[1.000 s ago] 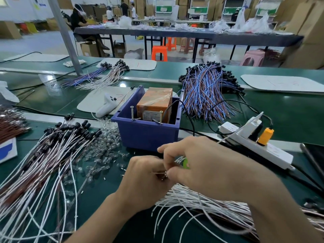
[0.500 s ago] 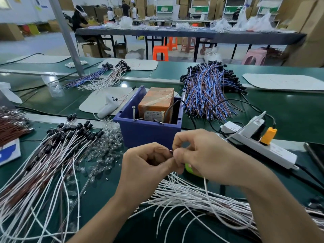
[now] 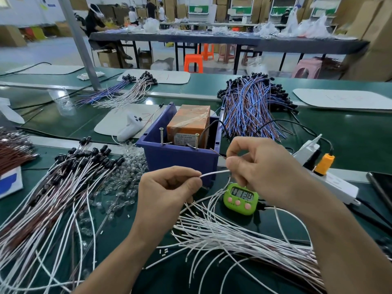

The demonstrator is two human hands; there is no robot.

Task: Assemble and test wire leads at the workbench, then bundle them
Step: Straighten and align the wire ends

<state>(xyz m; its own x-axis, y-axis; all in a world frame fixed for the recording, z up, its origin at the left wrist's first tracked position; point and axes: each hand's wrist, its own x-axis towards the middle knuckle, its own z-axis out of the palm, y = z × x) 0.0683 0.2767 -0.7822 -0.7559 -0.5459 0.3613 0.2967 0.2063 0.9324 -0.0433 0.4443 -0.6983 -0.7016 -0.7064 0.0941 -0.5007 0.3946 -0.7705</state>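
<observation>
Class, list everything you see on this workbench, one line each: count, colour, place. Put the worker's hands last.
held wire: one, white, raised, centre front
loose wires: many, white, bench front right
capped wires: many, white and brown, black caps, left
bulbs: many, clear, beside the capped wires
bin: one, blue, centre
box: one, orange, inside the bin
screws: two, metallic, bin's front rim
timer: one, green, by the loose wires
power strip: one, white, right
plug: one, orange, on the power strip
blue wires: many, blue and brown, behind the bin
controller: one, white, left of the bin
left hand: one, pinches the held wire
right hand: one, pinches the held wire
</observation>
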